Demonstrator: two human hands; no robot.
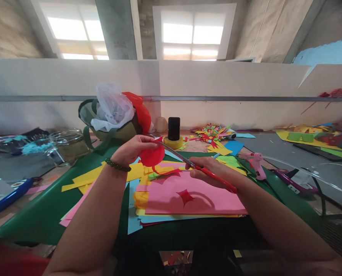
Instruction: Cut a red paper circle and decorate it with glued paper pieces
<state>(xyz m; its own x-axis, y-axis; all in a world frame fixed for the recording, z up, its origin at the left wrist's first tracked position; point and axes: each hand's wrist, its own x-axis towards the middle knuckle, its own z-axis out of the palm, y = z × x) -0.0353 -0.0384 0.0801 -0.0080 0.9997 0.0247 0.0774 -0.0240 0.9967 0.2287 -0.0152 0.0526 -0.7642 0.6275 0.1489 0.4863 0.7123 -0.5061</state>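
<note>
My left hand [137, 147] pinches a rounded piece of red paper [152, 156] above the work surface. In my right hand [211, 170] is a pair of scissors [217, 178] with red handles, its blades reaching left to the upper edge of the red paper. A narrow red strip curls below the piece. Beneath both hands lies a stack of coloured paper with a pink sheet [162, 199] on top. On that sheet rests a small red four-pointed cutout [185, 197]. Yellow paper strips [98, 175] are spread under my left wrist.
A phone [174, 128] stands upright behind a yellow tape roll [175, 143]. Colourful paper scraps [212, 132] are heaped at the back. A pink glue gun [255, 165] is on the right. A bag [110, 128] with plastic inside stands back left, beside a glass jar [68, 143].
</note>
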